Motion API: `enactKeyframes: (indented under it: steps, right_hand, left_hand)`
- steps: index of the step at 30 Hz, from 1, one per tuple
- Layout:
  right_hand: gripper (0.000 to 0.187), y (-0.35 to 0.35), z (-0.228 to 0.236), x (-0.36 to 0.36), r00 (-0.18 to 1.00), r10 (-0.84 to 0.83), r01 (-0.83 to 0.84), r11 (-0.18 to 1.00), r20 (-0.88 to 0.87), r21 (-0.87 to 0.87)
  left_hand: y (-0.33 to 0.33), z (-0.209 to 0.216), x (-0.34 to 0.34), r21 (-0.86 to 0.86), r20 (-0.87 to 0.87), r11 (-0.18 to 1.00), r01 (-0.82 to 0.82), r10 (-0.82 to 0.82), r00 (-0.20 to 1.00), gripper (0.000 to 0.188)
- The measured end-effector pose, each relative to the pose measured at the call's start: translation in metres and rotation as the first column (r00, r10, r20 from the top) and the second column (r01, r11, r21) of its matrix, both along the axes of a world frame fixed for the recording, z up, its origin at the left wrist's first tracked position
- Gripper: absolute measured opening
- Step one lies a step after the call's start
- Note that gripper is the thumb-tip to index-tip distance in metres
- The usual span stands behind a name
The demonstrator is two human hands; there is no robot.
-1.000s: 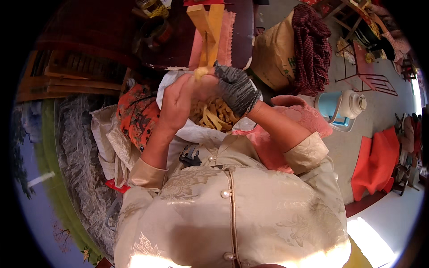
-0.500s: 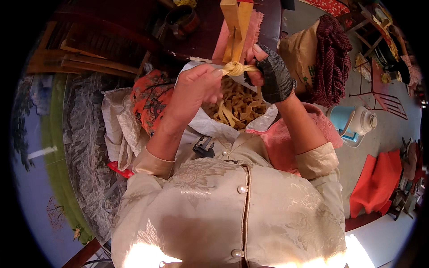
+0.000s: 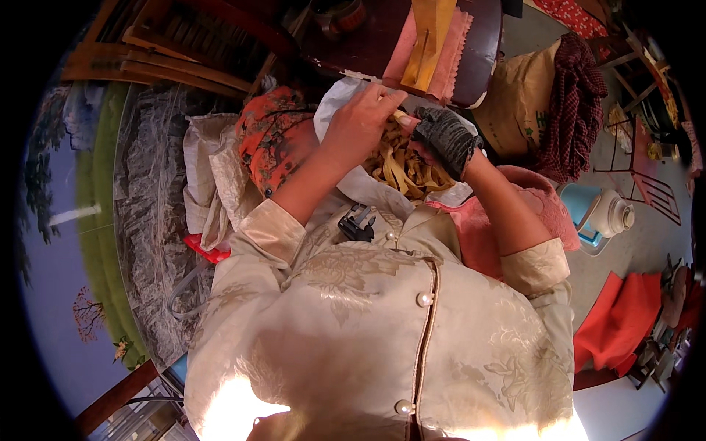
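Note:
My left hand (image 3: 360, 121) is closed, its fingers reaching over a short yellow bit of flat plant-fibre strip (image 3: 399, 116). My right hand (image 3: 443, 140), in a dark grey fingerless glove, pinches the same strip with its thumb on top. Most of that piece is hidden behind my fingers. Right below both hands lies a heap of loose yellow-brown strips (image 3: 408, 173), inside a white bag (image 3: 368, 184) on my lap. Beyond the hands, a wooden post with a slot (image 3: 426, 51) stands on a pink cloth (image 3: 452, 55).
The pink cloth lies on a dark round-edged table (image 3: 482, 59) with a mug (image 3: 340, 18). Orange patterned cloth (image 3: 272, 140) sits at the left, a pink towel (image 3: 533, 198) at the right. A brown sack (image 3: 515, 95) and a blue-white flask (image 3: 599, 209) stand farther right.
Both hands have drawn back toward me from the foot of the wooden post. The knotted yellow strip that showed between them is now mostly covered. The whole view has shifted slightly.

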State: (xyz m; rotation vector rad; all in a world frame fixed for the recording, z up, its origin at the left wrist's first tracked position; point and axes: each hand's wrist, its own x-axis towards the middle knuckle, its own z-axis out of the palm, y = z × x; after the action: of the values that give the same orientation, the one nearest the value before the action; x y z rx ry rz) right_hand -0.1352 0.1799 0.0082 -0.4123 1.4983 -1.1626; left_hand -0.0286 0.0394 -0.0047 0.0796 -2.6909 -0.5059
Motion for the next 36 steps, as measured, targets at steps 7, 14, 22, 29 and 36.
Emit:
enactKeyframes:
  steps: [7, 14, 22, 29, 36]
  right_hand:
    - [0.026, -0.012, -0.005, 0.008, 0.873, -0.122, 0.013, 0.974, -0.473, -0.226]
    - [0.029, -0.014, -0.018, -0.037, 0.81, -0.324, 0.238, 0.943, -0.488, -0.232]
    - [0.047, -0.023, -0.027, -0.066, 0.711, -0.365, 0.331, 0.928, -0.601, -0.173]
    - [0.037, -0.032, -0.024, -0.073, 0.639, -0.38, 0.325, 0.921, -0.668, -0.214]
    - [0.033, -0.033, -0.052, -0.08, 0.413, 0.089, 0.137, 0.978, -0.906, 0.158]
  left_hand:
    - [-0.045, -0.018, -0.017, -0.215, -0.144, 0.968, 0.127, -0.16, 0.977, 0.024]
    - [-0.039, -0.021, -0.053, 0.798, 0.144, 0.602, -0.023, -0.152, 0.978, 0.014]
    - [-0.044, 0.0, -0.076, 0.984, 0.099, 0.168, -0.063, -0.22, 0.97, 0.017]
    - [-0.045, 0.0, -0.089, 0.936, 0.217, 0.304, -0.177, -0.101, 0.971, 0.014]
    - [-0.053, -0.036, -0.085, 0.721, 0.36, 0.621, -0.308, 0.045, 0.932, 0.019]
